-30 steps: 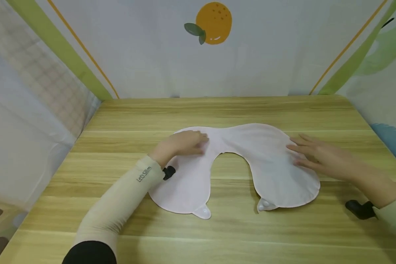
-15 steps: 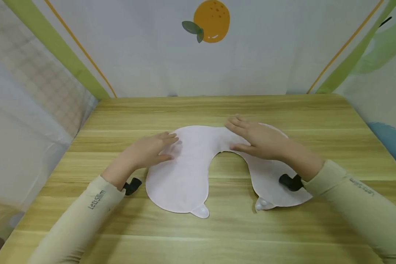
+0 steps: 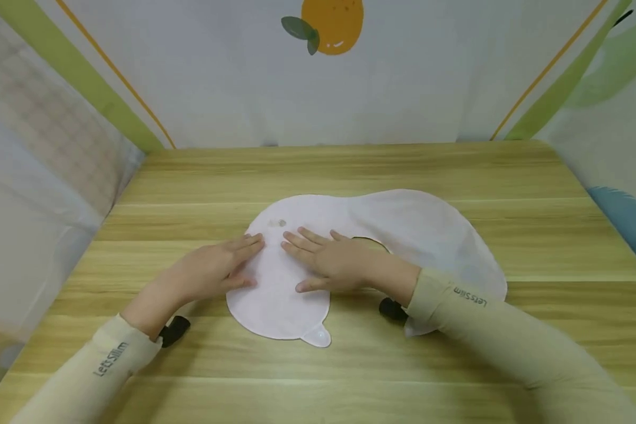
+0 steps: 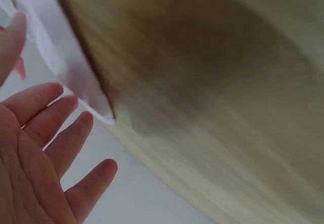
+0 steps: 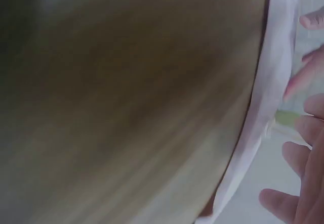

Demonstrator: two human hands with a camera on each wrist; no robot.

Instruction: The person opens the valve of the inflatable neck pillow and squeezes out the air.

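A flat, pale pink U-shaped neck pillow (image 3: 424,229) lies on the wooden table, its opening toward me. Snap tabs sit at the ends of its arms; the left tab (image 3: 318,335) shows, while the right one is partly covered by my right forearm. A small clear round spot (image 3: 278,223) like a valve marks its upper left. My left hand (image 3: 212,268) reaches over the left edge, fingers straight. Across the inner edge of the left lobe, my right hand (image 3: 339,262) spreads its fingers flat over the fabric. In the left wrist view, the left fingers (image 4: 71,143) look extended and hold nothing.
The wood-grain table (image 3: 244,388) runs back to a white curtain (image 3: 217,70) with a printed orange. Black wrist cameras (image 3: 392,310) jut below both wrists. More printed cloth hangs at both sides.
My right hand has swept left from the pillow's right lobe to its left lobe. My left hand has drawn back left to the outer edge, uncovering the small clear spot.
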